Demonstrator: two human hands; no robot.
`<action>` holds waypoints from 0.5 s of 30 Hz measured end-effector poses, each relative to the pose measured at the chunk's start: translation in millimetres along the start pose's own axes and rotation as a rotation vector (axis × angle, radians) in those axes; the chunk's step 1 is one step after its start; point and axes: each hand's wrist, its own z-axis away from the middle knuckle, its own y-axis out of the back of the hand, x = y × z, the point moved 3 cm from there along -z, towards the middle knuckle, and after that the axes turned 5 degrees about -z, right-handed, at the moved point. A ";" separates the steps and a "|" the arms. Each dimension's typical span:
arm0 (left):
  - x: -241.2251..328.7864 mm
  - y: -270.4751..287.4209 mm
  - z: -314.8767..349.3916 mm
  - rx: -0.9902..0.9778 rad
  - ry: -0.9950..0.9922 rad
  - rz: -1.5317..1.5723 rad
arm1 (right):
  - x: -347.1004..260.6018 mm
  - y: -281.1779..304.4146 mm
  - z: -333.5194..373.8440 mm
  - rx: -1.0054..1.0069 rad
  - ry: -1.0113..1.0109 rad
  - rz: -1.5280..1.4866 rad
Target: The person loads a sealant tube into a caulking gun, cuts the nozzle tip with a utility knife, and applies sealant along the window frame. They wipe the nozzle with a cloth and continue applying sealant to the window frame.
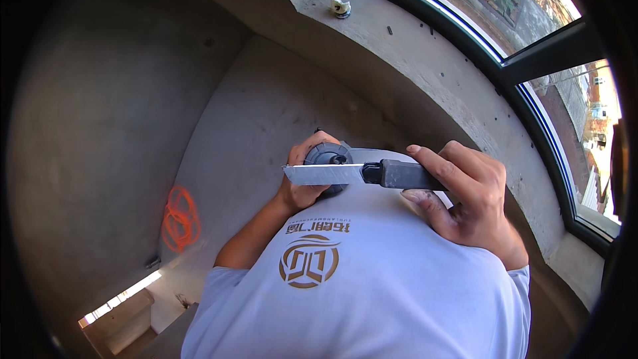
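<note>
My right hand (475, 193) pinches the black handle of a utility knife (325, 174) between thumb and fingers. Its broad, pale blade is out and points to the left, in front of my chest. My left hand (300, 176) is wrapped round a dark-grey, ridged round piece (325, 153) with a small dark opening or stub at its middle. The blade lies across the lower part of this piece in the picture; I cannot tell whether they touch. The piece's remaining length is hidden behind the blade and my shirt.
A concrete window ledge (425, 66) runs along the right, below a dark-framed window (541, 53). On it sit a small whitish crumpled thing (340, 8) and scattered dark bits. An orange coil (179, 221) lies on the left. A bare grey wall (119, 106) rises there.
</note>
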 end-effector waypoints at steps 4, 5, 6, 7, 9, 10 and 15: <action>-5.5 29.3 18.1 0.037 0.001 0.071 | -17.9 -22.3 -20.6 -0.008 0.029 0.019; -5.0 39.5 26.3 0.039 0.006 0.084 | -25.1 -30.8 -26.2 -0.016 0.037 0.014; -3.5 49.8 34.5 0.042 0.009 0.069 | -32.9 -39.5 -32.3 -0.035 0.039 0.012; -1.9 59.7 41.6 0.048 0.002 0.059 | -41.4 -47.0 -38.7 -0.043 0.048 0.009; -2.6 74.6 57.4 0.068 0.000 0.071 | -57.5 -62.9 -49.1 -0.110 0.040 0.016; -3.1 82.1 65.5 0.078 0.003 0.085 | -66.0 -71.4 -53.6 -0.116 0.055 0.006; 0.3 119.3 101.0 0.141 -0.006 0.087 | -98.9 -108.8 -72.6 -0.145 0.093 -0.003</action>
